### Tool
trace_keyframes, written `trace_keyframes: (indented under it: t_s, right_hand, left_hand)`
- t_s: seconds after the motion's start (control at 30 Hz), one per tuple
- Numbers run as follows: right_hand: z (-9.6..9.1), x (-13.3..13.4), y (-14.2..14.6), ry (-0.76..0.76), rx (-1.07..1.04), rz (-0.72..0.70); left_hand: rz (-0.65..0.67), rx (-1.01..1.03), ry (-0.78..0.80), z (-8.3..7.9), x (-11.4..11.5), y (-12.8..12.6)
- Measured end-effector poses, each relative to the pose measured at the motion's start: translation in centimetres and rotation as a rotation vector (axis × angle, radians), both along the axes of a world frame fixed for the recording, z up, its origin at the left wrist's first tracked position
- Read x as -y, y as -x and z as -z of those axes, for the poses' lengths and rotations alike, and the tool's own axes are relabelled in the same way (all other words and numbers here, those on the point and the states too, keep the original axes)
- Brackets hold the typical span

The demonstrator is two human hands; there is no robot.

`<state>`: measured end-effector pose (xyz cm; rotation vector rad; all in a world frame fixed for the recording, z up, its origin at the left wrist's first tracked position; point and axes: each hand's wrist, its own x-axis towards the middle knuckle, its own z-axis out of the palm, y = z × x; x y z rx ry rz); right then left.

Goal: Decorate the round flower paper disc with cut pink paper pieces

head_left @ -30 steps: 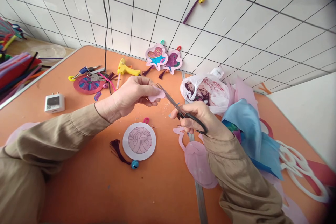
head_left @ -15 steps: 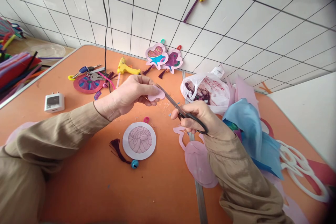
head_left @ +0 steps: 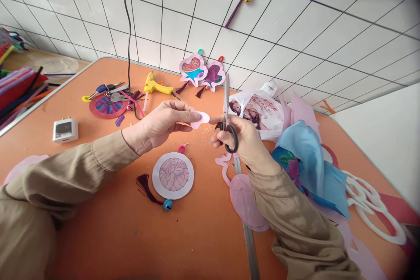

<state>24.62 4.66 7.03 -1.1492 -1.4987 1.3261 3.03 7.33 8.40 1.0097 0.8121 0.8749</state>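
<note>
My left hand [head_left: 164, 122] pinches a small pink paper cutout [head_left: 201, 118] above the orange table [head_left: 108, 227]. My right hand [head_left: 244, 140] grips black-handled scissors [head_left: 226, 113], whose blades stand upright and closed, just right of the cutout. Below the hands lies a round paper ornament [head_left: 173, 175] with a flower drawing, a dark tassel and a blue bell. Pink paper offcuts [head_left: 244, 199] lie under my right forearm.
A yellow glue gun [head_left: 155, 87], keys [head_left: 108, 92], a round red ornament [head_left: 105, 107] and a white charger [head_left: 65, 129] sit at the back left. Two finished ornaments [head_left: 201, 72] lean on the tiled wall. A plastic bag [head_left: 259, 111] and blue and pink sheets [head_left: 308, 162] crowd the right.
The scissors left the pink cutout and swung up from pointing left to standing upright. My left hand kept hold of the cutout, shifting slightly right.
</note>
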Motion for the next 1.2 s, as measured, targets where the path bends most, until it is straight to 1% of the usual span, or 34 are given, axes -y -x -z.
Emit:
trace_keyframes:
  t_s: [0.1,0.27,0.4,0.53,0.63,0.73,0.83,0.93,1.03,1.13,1.2]
  right_hand:
    - [0.4,0.4,1.1,-0.027,0.004,0.058]
    - [0.8,1.3,2.3,-0.164,0.017,0.215]
    - [0.8,1.3,2.5,-0.168,-0.007,0.271]
    - [0.9,1.2,2.6,-0.161,-0.043,0.309]
    - [0.9,1.2,2.7,-0.153,-0.031,0.339]
    - [1.1,1.2,2.7,-0.155,-0.019,0.318]
    - [1.2,1.2,2.5,-0.154,0.005,0.260]
    - [0.8,1.2,2.0,-0.145,0.015,0.237]
    - [0.2,1.1,1.5,-0.160,0.015,0.256]
    - [-0.3,1.0,1.3,-0.149,0.033,0.268]
    - [-0.4,1.0,1.4,-0.127,0.056,0.251]
  left_hand:
    - [-0.007,0.028,0.060,0.8,0.6,-0.6]
    - [-0.038,0.055,0.129,1.8,1.8,-1.7]
    - [0.000,0.094,0.145,1.8,2.0,-2.0]
    - [0.037,0.159,0.196,1.9,2.0,-2.1]
    - [0.045,0.157,0.153,2.3,2.2,-2.1]
    - [-0.001,0.101,0.119,2.7,2.4,-2.2]
    - [-0.038,0.050,0.131,2.6,2.3,-2.2]
    - [-0.034,0.020,0.134,2.1,2.2,-2.2]
    - [-0.022,-0.011,0.118,1.7,2.0,-2.1]
    - [0.006,-0.049,0.077,1.7,1.9,-2.0]
    - [0.028,-0.084,0.043,1.8,1.9,-2.0]
